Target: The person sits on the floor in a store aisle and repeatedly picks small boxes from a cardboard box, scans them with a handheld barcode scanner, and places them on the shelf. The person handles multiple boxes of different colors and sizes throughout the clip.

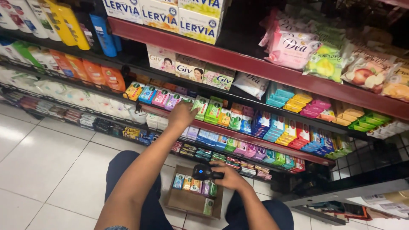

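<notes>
My left hand [182, 115] reaches up to a row of small soap boxes [170, 100] on a red-edged shelf [238, 133], its fingers on a green and white box; whether it grips the box cannot be told. My right hand [230, 175] hangs low over a cardboard tray [187, 201] on the floor and is closed on a black handheld scanner [202, 172]. A short row of colourful soap boxes [194, 185] stands along the tray's far side.
Several shelves of soap bars, pouches and bottles [76, 21] fill the rack ahead. A white tiled floor [47, 166] spreads to the left. My knees in dark trousers [128, 170] flank the tray. A metal rack edge [341, 191] juts out at the right.
</notes>
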